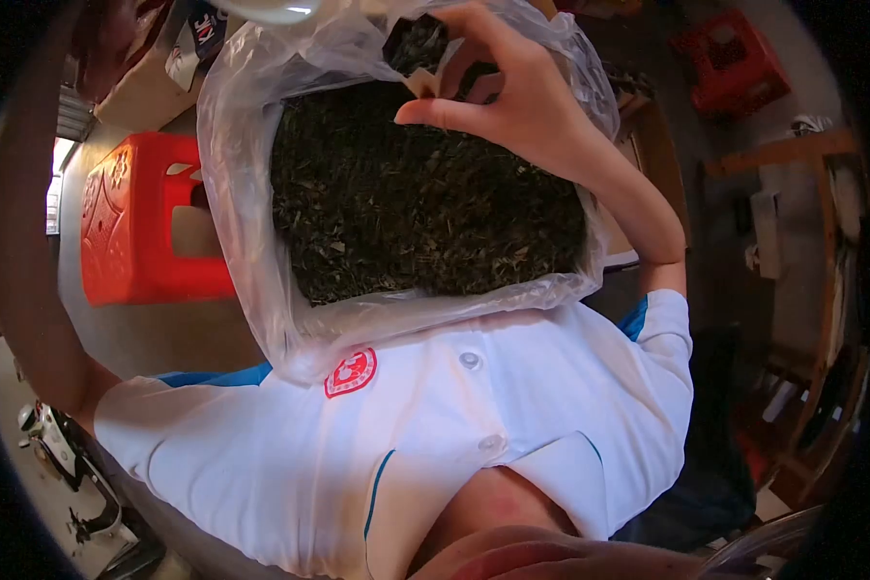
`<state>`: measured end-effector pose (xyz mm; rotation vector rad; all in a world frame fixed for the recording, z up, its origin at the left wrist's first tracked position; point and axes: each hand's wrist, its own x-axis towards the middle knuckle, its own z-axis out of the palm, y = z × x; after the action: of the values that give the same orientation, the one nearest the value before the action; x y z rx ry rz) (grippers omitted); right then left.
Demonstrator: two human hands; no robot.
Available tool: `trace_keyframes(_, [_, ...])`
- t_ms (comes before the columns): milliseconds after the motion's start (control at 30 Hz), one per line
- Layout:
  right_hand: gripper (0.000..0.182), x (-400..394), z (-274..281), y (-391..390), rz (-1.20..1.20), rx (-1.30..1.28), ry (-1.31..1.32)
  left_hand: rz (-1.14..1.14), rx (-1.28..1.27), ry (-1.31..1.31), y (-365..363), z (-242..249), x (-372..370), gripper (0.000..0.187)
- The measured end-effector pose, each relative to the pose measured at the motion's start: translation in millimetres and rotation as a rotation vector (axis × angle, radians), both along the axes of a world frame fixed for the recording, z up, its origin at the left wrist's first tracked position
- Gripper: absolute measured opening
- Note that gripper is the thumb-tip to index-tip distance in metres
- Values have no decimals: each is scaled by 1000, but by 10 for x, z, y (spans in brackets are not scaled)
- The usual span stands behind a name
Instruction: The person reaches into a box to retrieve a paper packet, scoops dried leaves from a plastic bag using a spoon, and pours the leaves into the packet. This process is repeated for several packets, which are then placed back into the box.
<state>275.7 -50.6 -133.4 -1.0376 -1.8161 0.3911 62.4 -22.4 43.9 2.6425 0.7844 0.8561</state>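
Over the bag (237, 208), the right hand (527, 82) is clamped on an open packet (423, 81); inside the bag lie dark leaves (425, 208). Left of it, apart, the left hand (106, 39) is blurred, its grip unclear.

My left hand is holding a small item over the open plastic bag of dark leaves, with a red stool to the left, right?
Not quite: the head view shows your right hand holding the small item. It is over the open plastic bag of dark leaves, with a red stool to the left.
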Motion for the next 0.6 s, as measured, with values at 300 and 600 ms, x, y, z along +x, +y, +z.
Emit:
trace_keyframes(300, [65, 55, 153, -124, 52, 107, 58, 167, -57, -218, 233, -391, -782, 20])
trace_keyframes(600, [58, 938, 789, -730, -311, 182, 142, 390, -283, -416, 73, -1172, -689, 23])
